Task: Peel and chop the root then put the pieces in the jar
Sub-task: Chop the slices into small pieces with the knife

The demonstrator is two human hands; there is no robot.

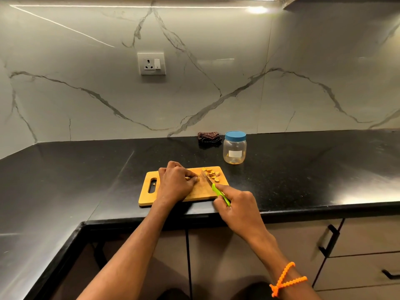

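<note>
The right hand grips the green handle of a small knife, forefinger stretched along the top, the blade angled down onto the wooden chopping board. Just left of the blade, the left hand curls over what remains of the root, pinching the stub between fingertips and thumb so that only its yellow-orange cut end shows. To the right of the blade lies a scatter of cut rounds on the board's far right corner, and one small bit sits by the handle slot at the left end.

The root looks firm and stiff, light, and by now quite short, so I'd judge it fiddly: the fingertips are close to the edge, and the stub is best held from above at its far end, away from the blade. The rounds are small and likely to roll or stick to the steel; gathering them by sweeping together seems easier than picking singly.

Beyond the board, on the black worktop, stands the clear plastic jar with its blue lid on, apart from the board. It carries a pale label, but no writing on it can be read. A dark folded cloth lies just behind it by the marble wall, where a socket is set.
</note>
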